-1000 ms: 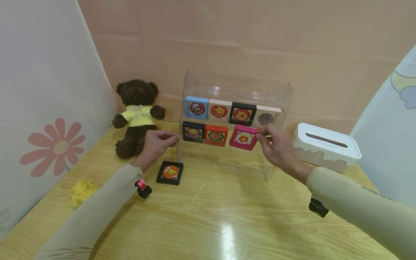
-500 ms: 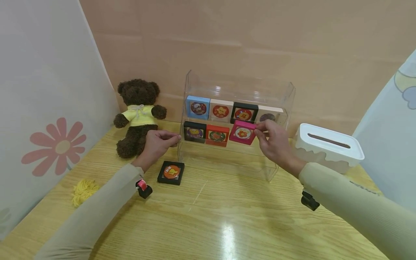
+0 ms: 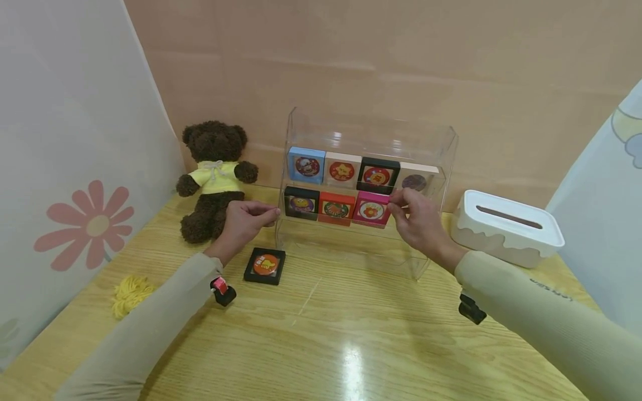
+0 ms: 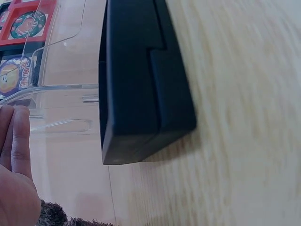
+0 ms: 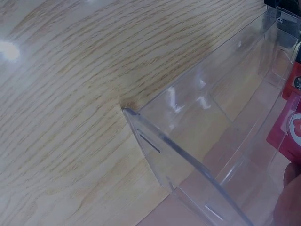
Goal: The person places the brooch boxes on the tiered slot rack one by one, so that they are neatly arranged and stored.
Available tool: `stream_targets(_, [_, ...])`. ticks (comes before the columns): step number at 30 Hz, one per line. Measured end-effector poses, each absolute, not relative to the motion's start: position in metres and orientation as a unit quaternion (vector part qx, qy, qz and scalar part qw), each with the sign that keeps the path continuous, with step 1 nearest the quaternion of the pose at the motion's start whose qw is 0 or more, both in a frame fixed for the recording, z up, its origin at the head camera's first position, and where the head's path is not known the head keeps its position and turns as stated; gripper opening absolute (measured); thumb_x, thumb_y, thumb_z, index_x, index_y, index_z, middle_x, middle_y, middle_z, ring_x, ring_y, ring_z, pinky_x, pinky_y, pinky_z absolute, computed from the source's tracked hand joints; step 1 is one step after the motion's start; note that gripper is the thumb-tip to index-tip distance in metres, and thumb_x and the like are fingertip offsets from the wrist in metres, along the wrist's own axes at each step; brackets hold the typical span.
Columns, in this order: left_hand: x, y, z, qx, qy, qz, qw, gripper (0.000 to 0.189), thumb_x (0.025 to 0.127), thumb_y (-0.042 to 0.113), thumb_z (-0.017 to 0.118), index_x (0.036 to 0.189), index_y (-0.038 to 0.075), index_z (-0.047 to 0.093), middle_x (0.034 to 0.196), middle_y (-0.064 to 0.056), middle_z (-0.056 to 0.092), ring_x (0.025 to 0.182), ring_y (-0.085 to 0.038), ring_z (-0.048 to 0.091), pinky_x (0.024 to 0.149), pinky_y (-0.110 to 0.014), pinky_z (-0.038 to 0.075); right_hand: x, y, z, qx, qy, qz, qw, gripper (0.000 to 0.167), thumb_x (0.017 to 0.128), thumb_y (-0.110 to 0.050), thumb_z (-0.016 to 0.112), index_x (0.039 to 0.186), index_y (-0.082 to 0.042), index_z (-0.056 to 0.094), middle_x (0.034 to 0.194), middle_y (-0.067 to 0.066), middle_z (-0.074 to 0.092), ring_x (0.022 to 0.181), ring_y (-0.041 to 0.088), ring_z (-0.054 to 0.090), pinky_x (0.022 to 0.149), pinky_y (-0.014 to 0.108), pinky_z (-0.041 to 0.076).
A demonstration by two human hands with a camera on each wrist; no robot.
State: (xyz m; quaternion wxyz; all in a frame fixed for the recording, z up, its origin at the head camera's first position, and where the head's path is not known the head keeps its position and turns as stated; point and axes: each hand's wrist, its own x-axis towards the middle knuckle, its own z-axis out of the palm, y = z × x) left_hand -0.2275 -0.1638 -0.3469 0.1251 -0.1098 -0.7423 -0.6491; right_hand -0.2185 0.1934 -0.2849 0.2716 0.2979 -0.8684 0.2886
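A clear acrylic display rack (image 3: 341, 248) stands on the table with two rows of small square badge boxes. My left hand (image 3: 247, 223) pinches its left side edge; in the left wrist view the fingers (image 4: 21, 141) lie right at that edge. With my right hand (image 3: 418, 218) I hold the top right corner of a pink box (image 3: 371, 210) with a flower badge. This box sits in the lower row, right beside a red box (image 3: 336, 209). A black box (image 3: 301, 204) stands at the row's left end. Blue, black and pale boxes fill the upper row (image 3: 343, 169).
Another black box (image 3: 264, 266) with an orange thumb badge lies on the table near my left wrist. A brown teddy bear (image 3: 214, 172) leans behind my left hand. Yellow yarn (image 3: 131, 295) lies at the left, a white tissue box (image 3: 509, 228) at the right.
The pink box has moved left and straightened into the lower row against the red box, my right hand moving with it. My left hand has stayed at the rack's edge.
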Motion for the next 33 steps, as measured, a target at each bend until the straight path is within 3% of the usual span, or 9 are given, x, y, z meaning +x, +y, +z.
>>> stream_targets(33, [-0.2245, -0.1643, -0.3454, -0.127, -0.739, -0.65, 0.123, 0.026, 0.084, 0.018, 0.075, 0.094, -0.006, 0.073, 0.08, -0.012, 0.071, 0.07, -0.022, 0.069, 0.068, -0.035, 0.059, -0.2179, 0.1952, -0.2846, 0.307, -0.876, 0.285, 0.24, 0.007, 0.086, 0.008, 0.06, 0.089, 0.001, 0.058, 0.082, 0.01, 0.063, 0.074, 0.025, 0.064, 0.067, 0.042, 0.058])
